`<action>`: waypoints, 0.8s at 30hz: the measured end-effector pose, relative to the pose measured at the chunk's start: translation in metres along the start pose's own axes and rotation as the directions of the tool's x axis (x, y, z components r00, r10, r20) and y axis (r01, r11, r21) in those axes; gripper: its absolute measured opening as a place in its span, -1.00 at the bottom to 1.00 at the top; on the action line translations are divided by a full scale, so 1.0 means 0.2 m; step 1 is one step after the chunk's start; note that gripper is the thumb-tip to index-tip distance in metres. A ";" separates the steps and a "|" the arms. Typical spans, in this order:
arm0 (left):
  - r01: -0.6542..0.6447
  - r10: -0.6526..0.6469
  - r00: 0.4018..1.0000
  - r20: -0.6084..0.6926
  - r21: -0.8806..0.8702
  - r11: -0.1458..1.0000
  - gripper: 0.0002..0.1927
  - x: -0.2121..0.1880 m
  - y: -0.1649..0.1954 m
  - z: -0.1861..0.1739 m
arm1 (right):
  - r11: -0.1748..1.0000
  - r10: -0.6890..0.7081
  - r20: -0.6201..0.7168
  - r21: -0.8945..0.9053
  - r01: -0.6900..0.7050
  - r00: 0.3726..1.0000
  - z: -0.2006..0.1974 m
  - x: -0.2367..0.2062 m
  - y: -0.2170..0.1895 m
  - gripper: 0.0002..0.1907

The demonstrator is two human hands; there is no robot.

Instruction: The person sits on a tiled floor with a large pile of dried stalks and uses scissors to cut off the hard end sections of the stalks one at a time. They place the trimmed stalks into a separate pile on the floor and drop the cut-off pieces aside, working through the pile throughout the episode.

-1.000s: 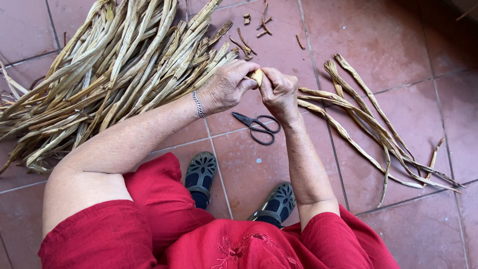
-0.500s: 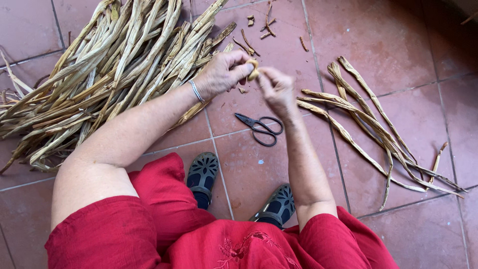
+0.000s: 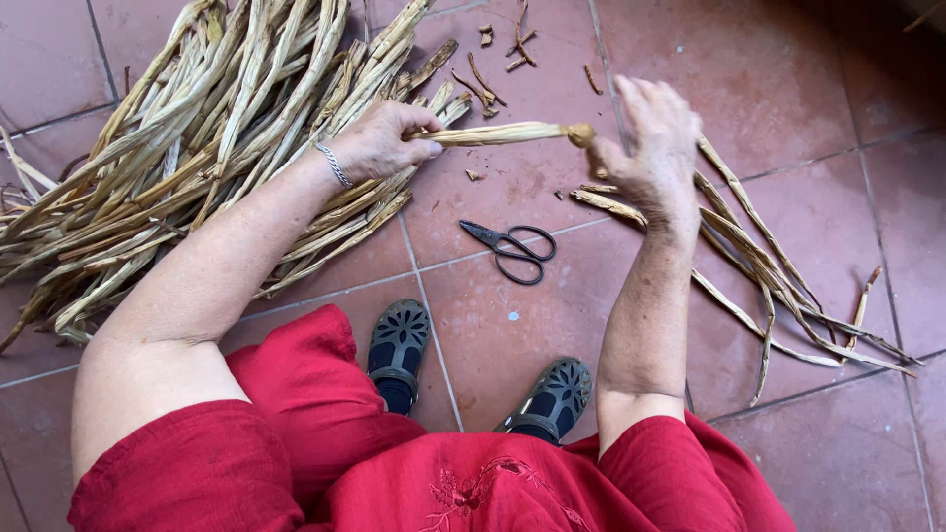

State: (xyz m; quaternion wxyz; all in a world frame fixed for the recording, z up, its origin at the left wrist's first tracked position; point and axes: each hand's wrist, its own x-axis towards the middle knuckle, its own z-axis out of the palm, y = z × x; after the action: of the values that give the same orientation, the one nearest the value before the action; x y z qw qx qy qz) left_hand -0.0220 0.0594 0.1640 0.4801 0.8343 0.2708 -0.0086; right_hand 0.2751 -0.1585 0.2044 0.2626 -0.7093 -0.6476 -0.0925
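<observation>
Left hand (image 3: 386, 141) is pinching one dried stalk (image 3: 498, 134) level above the floor, and the right hand (image 3: 650, 148) has its fingers spread loosely at the stalk's knobby end. Scissors (image 3: 512, 246) lie below the stalk, big stalk pile (image 3: 197, 128) left of it, peeled strips (image 3: 778, 286) right.
</observation>
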 end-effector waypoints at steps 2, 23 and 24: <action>-0.047 0.053 0.996 -0.076 0.081 0.996 -0.80 0.02 0.06 0.00 | 0.931 -0.091 0.052 0.358 0.066 0.995 0.02 0.05 -0.05 -0.44; -0.291 0.615 0.782 -0.104 0.810 0.508 -0.97 0.13 0.36 -0.11 | 0.650 0.403 0.099 0.670 -0.360 0.910 0.23 0.00 -0.28 -0.86; -0.412 0.602 0.794 -0.087 0.651 0.638 -0.98 0.13 0.35 -0.04 | 0.699 0.386 0.049 0.637 -0.326 0.921 0.22 0.00 -0.25 -0.87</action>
State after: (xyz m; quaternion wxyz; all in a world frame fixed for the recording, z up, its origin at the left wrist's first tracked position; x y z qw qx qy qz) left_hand 0.0300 0.0501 0.2183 0.1257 0.9750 0.0740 0.1676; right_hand 0.2172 -0.1351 0.1792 0.5269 -0.6857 -0.4787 0.1521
